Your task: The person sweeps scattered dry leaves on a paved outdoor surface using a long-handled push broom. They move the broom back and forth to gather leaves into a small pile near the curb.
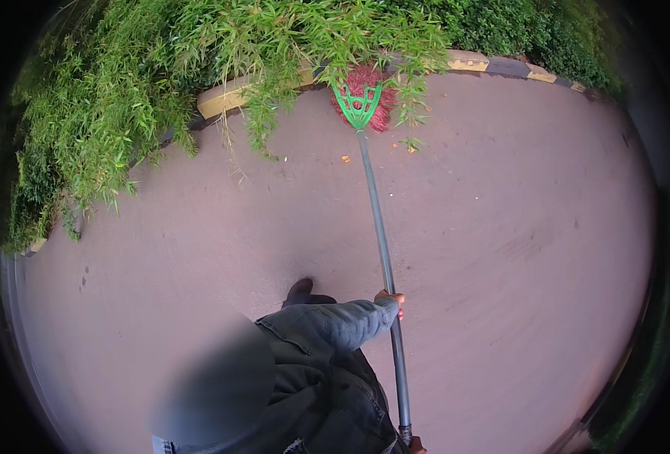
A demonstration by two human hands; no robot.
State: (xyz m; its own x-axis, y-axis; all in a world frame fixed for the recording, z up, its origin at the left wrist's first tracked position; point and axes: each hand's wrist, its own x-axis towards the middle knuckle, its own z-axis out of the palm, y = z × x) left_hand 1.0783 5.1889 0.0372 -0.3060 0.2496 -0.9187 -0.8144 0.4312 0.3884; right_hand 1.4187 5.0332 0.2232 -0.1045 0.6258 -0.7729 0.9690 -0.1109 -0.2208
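Observation:
A long-handled broom (381, 234) slants away from me across the pavement. Its green plastic head (358, 107) and red bristles (383, 113) rest by the kerb, partly under hanging leaves. My left hand (392, 300) is wrapped round the middle of the dark grey handle, with its sleeved arm reaching across from the left. At the lower edge, my right hand (417, 446) is closed near the handle's end, mostly cut off by the frame. A few orange leaf scraps (345, 159) and a green sprig (411, 142) lie near the bristles.
Dense green bushes (115, 98) overhang a yellow and black painted kerb (467, 62) along the far side and left. Reddish-brown pavement (517, 227) stretches around me. My dark shoe (299, 290) shows beyond my left arm. A blurred grey patch (214, 386) covers the lower left.

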